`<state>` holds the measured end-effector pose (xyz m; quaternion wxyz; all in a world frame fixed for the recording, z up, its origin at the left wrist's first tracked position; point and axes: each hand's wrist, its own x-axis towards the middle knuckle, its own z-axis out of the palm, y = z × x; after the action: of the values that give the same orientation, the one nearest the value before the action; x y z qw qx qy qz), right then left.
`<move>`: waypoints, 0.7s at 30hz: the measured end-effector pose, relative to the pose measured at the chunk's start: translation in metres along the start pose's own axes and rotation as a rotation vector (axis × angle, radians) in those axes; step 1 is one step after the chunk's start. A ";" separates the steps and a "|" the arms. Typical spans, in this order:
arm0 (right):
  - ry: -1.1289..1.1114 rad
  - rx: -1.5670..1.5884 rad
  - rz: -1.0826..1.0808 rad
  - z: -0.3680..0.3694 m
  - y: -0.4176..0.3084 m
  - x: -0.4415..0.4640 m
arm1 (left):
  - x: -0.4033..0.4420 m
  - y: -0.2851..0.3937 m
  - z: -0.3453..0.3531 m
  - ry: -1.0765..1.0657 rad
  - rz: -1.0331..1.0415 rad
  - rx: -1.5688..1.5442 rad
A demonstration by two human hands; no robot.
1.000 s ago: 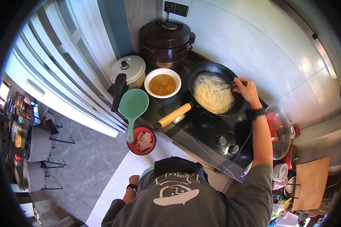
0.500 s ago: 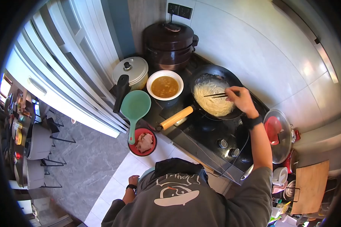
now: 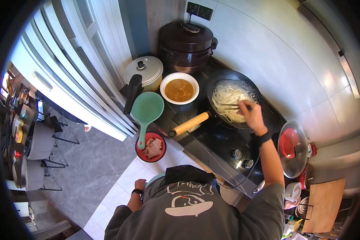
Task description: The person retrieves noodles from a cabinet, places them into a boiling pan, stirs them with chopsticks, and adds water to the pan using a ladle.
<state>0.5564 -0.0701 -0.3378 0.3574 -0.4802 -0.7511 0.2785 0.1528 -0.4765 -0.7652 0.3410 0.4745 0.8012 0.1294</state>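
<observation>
My right hand (image 3: 251,116) is closed around dark chopsticks (image 3: 229,107), their tips in the pale noodles (image 3: 232,96). These noodles lie in a black wok (image 3: 249,80) on the stove, its wooden handle (image 3: 191,123) pointing toward my body. Low at my side, my left hand (image 3: 139,184) looks curled closed beside a pale teal edge (image 3: 154,179), mostly hidden by my shirt; what it grips cannot be made out. Left of the wok stands a white bowl (image 3: 164,93) of brown broth (image 3: 179,90).
A green ladle (image 3: 148,107) rests across a red bowl (image 3: 138,154) holding pale meat slices (image 3: 153,148). Behind are a lidded pot (image 3: 150,66) and a dark cooker (image 3: 186,44). A glass lid (image 3: 296,166) leans right of the stove, near a wooden board (image 3: 324,204).
The chopsticks have gone lower into the noodles, and the noodles have shifted and bunched in the wok. My left hand stays low at my side. The whole view has shifted slightly.
</observation>
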 end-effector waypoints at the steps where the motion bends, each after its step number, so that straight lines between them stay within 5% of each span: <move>1: -0.084 0.061 0.080 0.008 -0.005 -0.002 | 0.001 -0.002 0.002 -0.016 0.111 0.171; 3: -0.041 0.049 -0.031 0.016 0.008 0.005 | 0.002 -0.003 0.002 -0.027 0.217 0.345; 9: 0.315 -0.063 0.165 -0.036 0.052 0.030 | 0.000 0.002 -0.008 0.024 0.177 0.276; 13: 0.270 -0.299 0.026 -0.039 0.046 0.012 | -0.011 -0.003 -0.001 -0.013 0.105 0.275; 17: 0.098 -0.132 0.149 -0.007 0.029 0.011 | -0.014 0.001 0.005 -0.172 0.120 0.376; 21: 0.306 0.164 0.232 -0.009 0.051 0.025 | -0.003 0.002 0.007 -0.210 0.127 0.437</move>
<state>0.5828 -0.0273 -0.3647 0.4707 -0.5695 -0.6025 0.3018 0.1598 -0.4784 -0.7683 0.3028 0.5971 0.7390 -0.0758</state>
